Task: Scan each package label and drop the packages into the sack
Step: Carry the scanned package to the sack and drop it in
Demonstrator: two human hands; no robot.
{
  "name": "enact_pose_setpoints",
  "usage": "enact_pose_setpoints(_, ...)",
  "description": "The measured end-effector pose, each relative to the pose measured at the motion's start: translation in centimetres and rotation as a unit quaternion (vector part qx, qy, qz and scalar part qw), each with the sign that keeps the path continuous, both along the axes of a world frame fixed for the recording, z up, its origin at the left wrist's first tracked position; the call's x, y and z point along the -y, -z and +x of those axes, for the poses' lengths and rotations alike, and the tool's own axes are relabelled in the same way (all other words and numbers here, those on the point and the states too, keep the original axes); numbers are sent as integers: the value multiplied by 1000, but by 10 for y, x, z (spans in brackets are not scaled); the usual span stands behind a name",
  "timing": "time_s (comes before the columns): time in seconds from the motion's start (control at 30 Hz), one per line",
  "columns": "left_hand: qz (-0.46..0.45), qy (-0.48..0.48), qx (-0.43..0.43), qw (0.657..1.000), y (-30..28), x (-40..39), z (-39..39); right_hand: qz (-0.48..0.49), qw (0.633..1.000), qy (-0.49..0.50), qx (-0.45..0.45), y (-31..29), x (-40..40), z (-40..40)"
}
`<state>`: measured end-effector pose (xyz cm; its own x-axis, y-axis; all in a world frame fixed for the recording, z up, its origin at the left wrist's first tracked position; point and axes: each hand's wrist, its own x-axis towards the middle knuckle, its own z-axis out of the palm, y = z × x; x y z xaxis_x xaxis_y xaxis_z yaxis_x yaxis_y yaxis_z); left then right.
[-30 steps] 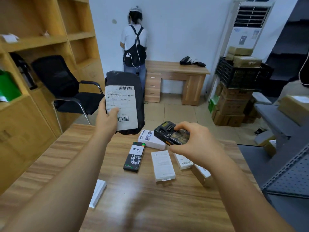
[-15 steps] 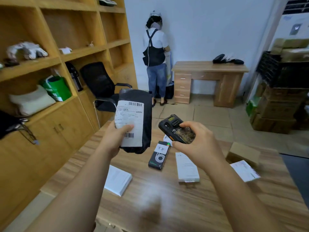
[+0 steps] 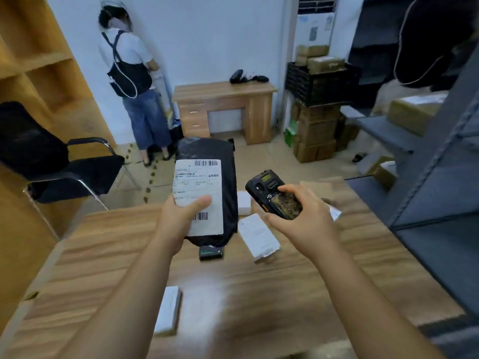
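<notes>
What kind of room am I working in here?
Likely a small parcel sorting office or stockroom: taped cartons stacked by the wall, a crate of parcels, metal shelving, and a labelled mailer beside a handheld scanner.

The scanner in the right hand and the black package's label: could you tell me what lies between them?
Nothing in the head view: open air separates the scanner from the label, with a small white box on the table behind.

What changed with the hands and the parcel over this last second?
Little changed. The left hand lowered the black package slightly, nearer the table, hiding most of the black box. Nothing was picked up or released. The right hand still holds the scanner beside the label.
</notes>
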<state>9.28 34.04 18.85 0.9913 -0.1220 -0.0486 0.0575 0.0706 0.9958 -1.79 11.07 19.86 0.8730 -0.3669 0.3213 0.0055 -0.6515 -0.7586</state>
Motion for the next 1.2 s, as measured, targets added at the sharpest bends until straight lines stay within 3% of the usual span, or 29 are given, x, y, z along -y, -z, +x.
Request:
enact_pose_setpoints(0.27, 23, 234, 8, 972, 6, 107, -44, -53, 967, 249, -10, 2, 40, -133)
enact_pose_setpoints(0.47, -3, 438, 35, 898, -18, 225, -154, -64, 899, 434, 10, -12, 87, -284)
enact_pose_setpoints(0.6, -18, 521, 37, 852, -25, 297, -254, -68, 842, 536, 11, -12, 113, -393)
enact_pose_setpoints(0.83, -29, 585, 31, 810, -22, 393, -412, -48, 777, 628, 28, 2, 166, -549)
enact_pose_setpoints(1.03, -30, 616, 19, 787, -24, 466, -478, -43, 768, 638, 39, 10, 231, -609)
enact_pose_setpoints(1.2, -15, 614, 25, 789, -18, 552, -491, -35, 766, 641, 33, 17, 317, -621)
